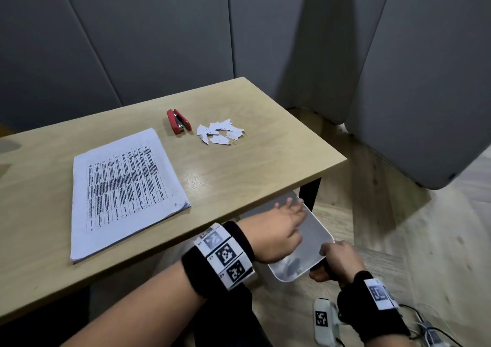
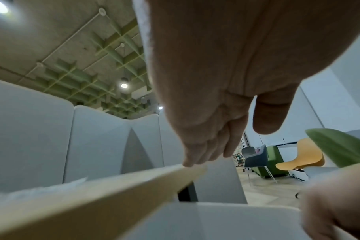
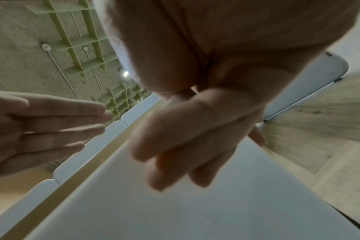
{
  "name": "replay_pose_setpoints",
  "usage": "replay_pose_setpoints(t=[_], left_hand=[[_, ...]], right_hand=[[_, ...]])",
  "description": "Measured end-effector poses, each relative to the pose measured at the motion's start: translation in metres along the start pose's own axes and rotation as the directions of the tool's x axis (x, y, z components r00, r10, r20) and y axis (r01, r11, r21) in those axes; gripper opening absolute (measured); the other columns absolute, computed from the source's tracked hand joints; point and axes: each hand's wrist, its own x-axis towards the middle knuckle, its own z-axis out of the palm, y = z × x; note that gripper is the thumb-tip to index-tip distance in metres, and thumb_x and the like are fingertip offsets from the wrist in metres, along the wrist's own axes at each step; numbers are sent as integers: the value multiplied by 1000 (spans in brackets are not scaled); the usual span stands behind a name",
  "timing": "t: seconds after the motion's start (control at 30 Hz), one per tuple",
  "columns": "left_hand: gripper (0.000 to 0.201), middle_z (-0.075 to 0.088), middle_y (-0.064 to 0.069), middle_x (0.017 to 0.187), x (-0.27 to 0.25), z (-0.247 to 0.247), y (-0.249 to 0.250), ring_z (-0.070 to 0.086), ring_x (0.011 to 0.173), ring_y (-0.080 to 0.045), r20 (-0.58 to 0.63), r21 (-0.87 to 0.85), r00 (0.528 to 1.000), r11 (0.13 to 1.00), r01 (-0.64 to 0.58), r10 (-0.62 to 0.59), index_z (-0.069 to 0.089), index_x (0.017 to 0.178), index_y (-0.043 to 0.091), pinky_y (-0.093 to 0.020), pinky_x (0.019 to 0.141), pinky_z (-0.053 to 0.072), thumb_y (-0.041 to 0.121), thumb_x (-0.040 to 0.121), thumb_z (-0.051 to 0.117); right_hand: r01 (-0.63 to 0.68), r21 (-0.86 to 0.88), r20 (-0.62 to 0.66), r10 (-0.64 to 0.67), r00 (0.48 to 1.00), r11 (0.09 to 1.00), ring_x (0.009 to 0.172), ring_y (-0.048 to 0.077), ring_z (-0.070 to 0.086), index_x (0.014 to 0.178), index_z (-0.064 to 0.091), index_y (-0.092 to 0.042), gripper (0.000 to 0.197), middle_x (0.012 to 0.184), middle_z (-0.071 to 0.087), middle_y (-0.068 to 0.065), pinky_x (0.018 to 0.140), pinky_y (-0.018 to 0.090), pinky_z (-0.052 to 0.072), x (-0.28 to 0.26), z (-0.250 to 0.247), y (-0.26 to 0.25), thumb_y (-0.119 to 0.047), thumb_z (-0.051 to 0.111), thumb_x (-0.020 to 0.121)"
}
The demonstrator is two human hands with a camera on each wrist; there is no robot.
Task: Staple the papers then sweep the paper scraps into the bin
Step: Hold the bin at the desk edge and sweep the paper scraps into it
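A white bin [image 1: 324,232] hangs tilted just below the table's front right edge. My right hand [image 1: 337,262] grips its near rim, fingers curled over the wall [image 3: 195,211]. My left hand [image 1: 288,211] is flat with straight fingers over the bin's mouth, beside the table edge [image 2: 113,186]; I cannot tell whether it touches the bin. On the table lie a printed paper stack [image 1: 125,187], a red stapler [image 1: 178,121] behind it, and a pile of white paper scraps [image 1: 220,132] to the stapler's right.
Grey padded partitions [image 1: 159,41] stand behind and to the right of the wooden table [image 1: 252,166]. A black table leg [image 1: 309,191] stands behind the bin. Cables and a small white device [image 1: 322,320] lie on the wood floor at lower right.
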Motion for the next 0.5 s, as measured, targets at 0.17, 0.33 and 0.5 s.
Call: replay_pose_setpoints(t=[0.17,0.33,0.5], left_hand=[[50,23,-11,161,22,-68,-52,21,149,-24,-151,45,979,988,149,-140,34,149,11,-35,122,18,25,101,34],[51,36,-15,152,47,-127,-157,37,138,-31,-236,55,837,853,519,-494,42,141,11,-39,113,31,30,95,35],[50,18,-18,160,53,-110,-170,24,146,-34,-122,90,821,817,569,-558,32,143,3,-41,118,25,23,98,27]], right_hand=[[-12,-5,-4,12,1000,1000,42,42,64,82,53,22,17,50,62,35,41,38,55,6,1,-1,9,42,81],[-29,-4,3,29,1000,1000,42,42,64,92,53,24,22,51,62,35,42,36,53,17,2,-2,8,43,81],[-46,-4,2,46,999,999,42,41,64,95,54,23,24,50,62,33,42,36,53,24,1,-1,6,43,82]])
